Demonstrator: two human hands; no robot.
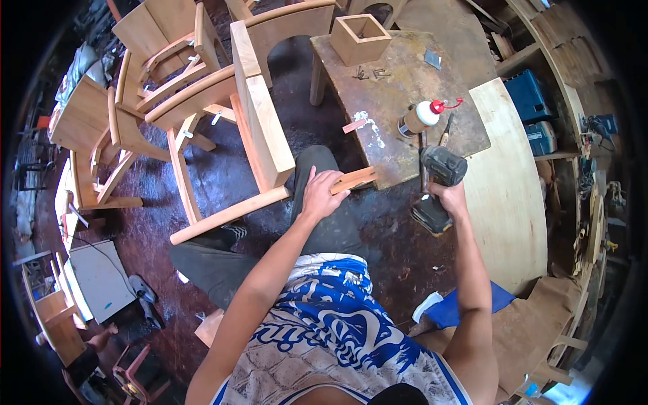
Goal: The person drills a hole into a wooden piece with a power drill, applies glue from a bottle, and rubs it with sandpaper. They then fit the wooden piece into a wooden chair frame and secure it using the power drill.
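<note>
Worktable (395, 94) ahead: wooden strip (356, 179) juts from pinching left hand (322, 194); right hand (451, 198) clasps drill (445, 166).

Straight lines are bowed toward the blackened corners by lens distortion. Bluish glare is reflected from the dark floor (158, 202); the tabletop (405, 81) is moderately lit.

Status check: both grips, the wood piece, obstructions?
Left grip on small wood piece, by worktable's corner. Right grip around cordless drill. Red-capped bottle stands on worktable near drill, possibly in the way.
</note>
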